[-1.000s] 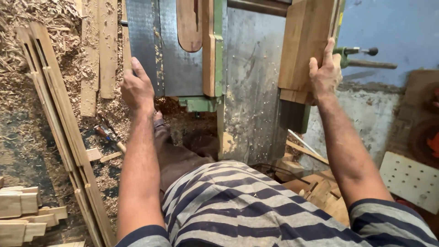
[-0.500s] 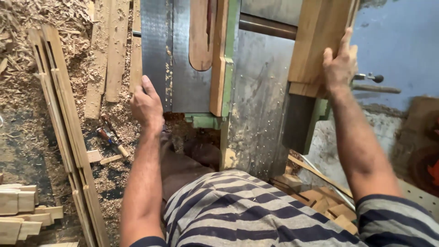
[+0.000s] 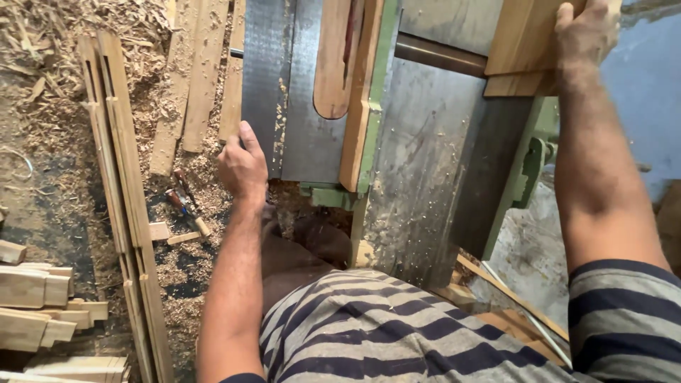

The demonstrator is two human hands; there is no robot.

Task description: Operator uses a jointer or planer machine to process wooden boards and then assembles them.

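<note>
I look down over a grey steel saw table (image 3: 425, 177) with a green frame. My left hand (image 3: 242, 164) rests on the near left corner of the table's left plate (image 3: 268, 85), fingers curled over its edge. My right hand (image 3: 583, 32) lies on top of a stack of wooden planks (image 3: 523, 50) at the table's far right, fingers spread over the top plank. A rounded wooden insert (image 3: 332, 64) and a wooden fence strip (image 3: 360, 120) run along the middle of the table. My striped shirt (image 3: 397, 333) fills the bottom.
Long wooden slats (image 3: 117, 177) lie on the floor to the left amid sawdust and shavings (image 3: 50, 85). Short cut blocks (image 3: 35, 298) are piled at the lower left. More planks (image 3: 202, 78) lean beside the table. Offcuts (image 3: 511, 305) lie at the lower right.
The view has moved closer and lower over the table. My left hand has slid to the corner of the left plate; my right hand stays on the plank stack.
</note>
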